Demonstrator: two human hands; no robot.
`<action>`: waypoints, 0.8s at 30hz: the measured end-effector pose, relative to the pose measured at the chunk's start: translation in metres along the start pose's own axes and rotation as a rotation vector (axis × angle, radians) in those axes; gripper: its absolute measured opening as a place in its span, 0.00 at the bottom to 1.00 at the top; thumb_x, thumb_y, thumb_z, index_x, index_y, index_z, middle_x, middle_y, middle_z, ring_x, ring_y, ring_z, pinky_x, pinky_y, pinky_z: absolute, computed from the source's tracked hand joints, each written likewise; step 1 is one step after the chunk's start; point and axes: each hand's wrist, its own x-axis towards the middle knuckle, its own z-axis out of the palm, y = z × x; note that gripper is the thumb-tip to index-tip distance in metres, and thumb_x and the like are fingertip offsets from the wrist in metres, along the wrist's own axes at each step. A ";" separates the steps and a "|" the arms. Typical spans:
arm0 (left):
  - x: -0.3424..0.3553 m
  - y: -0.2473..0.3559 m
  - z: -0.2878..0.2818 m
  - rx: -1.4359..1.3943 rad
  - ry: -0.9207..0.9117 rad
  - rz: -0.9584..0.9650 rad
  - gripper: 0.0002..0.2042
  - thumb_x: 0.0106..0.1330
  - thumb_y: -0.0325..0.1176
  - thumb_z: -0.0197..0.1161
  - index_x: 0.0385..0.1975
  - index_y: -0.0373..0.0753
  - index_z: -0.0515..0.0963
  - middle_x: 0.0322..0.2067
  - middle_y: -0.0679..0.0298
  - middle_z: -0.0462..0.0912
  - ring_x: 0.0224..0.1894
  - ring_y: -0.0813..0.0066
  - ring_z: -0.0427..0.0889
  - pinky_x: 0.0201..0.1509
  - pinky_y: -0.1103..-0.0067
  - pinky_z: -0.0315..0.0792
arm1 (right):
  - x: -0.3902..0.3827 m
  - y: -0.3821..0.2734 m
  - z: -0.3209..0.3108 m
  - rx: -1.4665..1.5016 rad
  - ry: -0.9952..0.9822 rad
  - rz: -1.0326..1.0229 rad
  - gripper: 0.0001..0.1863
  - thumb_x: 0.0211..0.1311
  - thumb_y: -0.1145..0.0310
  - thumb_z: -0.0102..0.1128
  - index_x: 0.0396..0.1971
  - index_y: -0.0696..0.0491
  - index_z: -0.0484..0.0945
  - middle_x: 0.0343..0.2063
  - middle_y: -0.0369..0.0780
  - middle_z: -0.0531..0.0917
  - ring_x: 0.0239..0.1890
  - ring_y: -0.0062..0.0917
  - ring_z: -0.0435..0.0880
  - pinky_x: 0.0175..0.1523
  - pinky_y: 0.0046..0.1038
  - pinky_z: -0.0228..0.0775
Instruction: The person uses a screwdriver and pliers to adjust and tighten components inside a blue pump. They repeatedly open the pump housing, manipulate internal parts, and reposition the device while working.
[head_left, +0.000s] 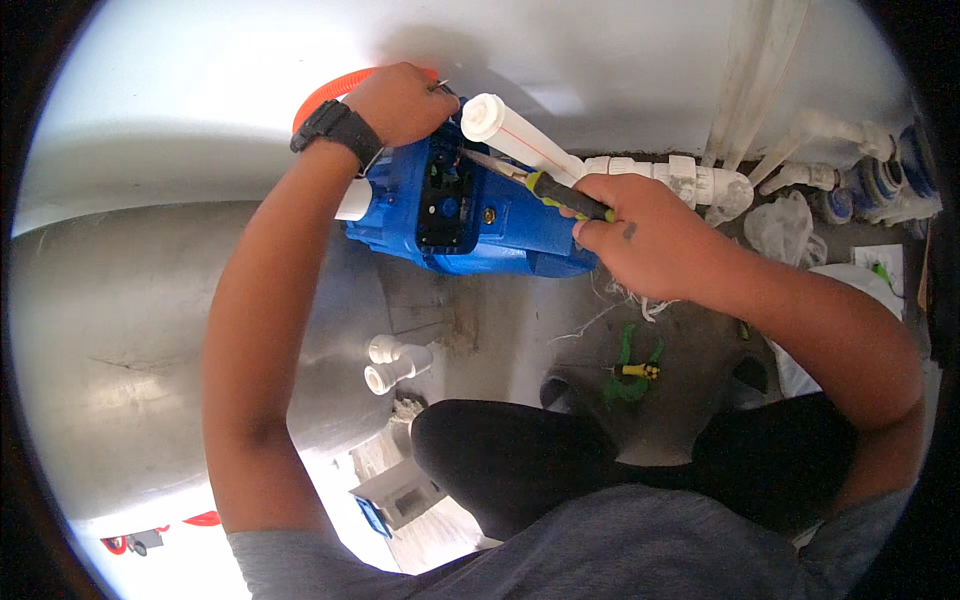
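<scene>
blue pump unit (pixel 470 225) sits on the floor against the white wall (pixel 250 60), cover off, open terminal bay (pixel 445 195) facing up. my right hand (pixel 640 225) is closed around the black/yellow screwdriver (pixel 560 192), blade angled into the top edge of the bay. left hand (pixel 400 100) is clamped over the far end of the pump by the orange hose (pixel 325 95), fingers curled; can't tell if it pinches anything small. black watch (pixel 335 130) on that wrist.

risks imo: blade comes in at a slant, so it could cam out and skid onto the wiring or into my left fingers, which are close. pump is only hand-braced, so a hard push may twist it against the white pipe union (pixel 650 175) and stress that joint. loose screw could drop into the bay. strings and debris on the floor (pixel 500 330) near my knee (pixel 500 450), minor snag.
</scene>
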 end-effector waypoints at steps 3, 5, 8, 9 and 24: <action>0.004 -0.003 0.009 -0.008 -0.007 -0.073 0.23 0.67 0.51 0.58 0.37 0.32 0.85 0.37 0.40 0.85 0.42 0.41 0.84 0.52 0.62 0.79 | 0.002 0.007 0.008 0.054 -0.006 0.004 0.14 0.57 0.65 0.57 0.34 0.62 0.82 0.29 0.59 0.83 0.34 0.58 0.84 0.42 0.50 0.75; 0.004 -0.005 0.011 0.029 -0.031 -0.032 0.23 0.67 0.51 0.59 0.37 0.34 0.85 0.37 0.41 0.85 0.42 0.42 0.85 0.52 0.62 0.79 | 0.003 0.013 0.012 0.071 0.003 -0.002 0.14 0.56 0.65 0.57 0.34 0.62 0.82 0.28 0.59 0.83 0.34 0.57 0.84 0.41 0.49 0.76; 0.000 -0.007 0.011 0.017 -0.048 0.013 0.21 0.67 0.51 0.61 0.39 0.37 0.86 0.37 0.44 0.86 0.42 0.47 0.86 0.50 0.63 0.79 | 0.006 0.020 0.010 0.028 0.024 -0.031 0.16 0.55 0.65 0.58 0.35 0.63 0.82 0.28 0.60 0.82 0.34 0.56 0.85 0.41 0.48 0.77; -0.001 -0.007 0.012 -0.063 -0.034 -0.027 0.20 0.67 0.51 0.61 0.39 0.37 0.86 0.37 0.44 0.86 0.42 0.47 0.86 0.50 0.64 0.79 | 0.008 0.022 0.007 0.008 0.039 -0.067 0.16 0.55 0.65 0.58 0.35 0.63 0.82 0.28 0.60 0.82 0.34 0.56 0.85 0.41 0.48 0.77; -0.007 -0.027 0.019 -0.087 -0.015 0.125 0.14 0.65 0.41 0.64 0.46 0.43 0.84 0.43 0.51 0.87 0.44 0.48 0.86 0.51 0.64 0.79 | 0.013 0.043 0.011 0.061 0.054 -0.150 0.14 0.56 0.66 0.55 0.27 0.64 0.80 0.24 0.60 0.82 0.32 0.57 0.84 0.42 0.51 0.78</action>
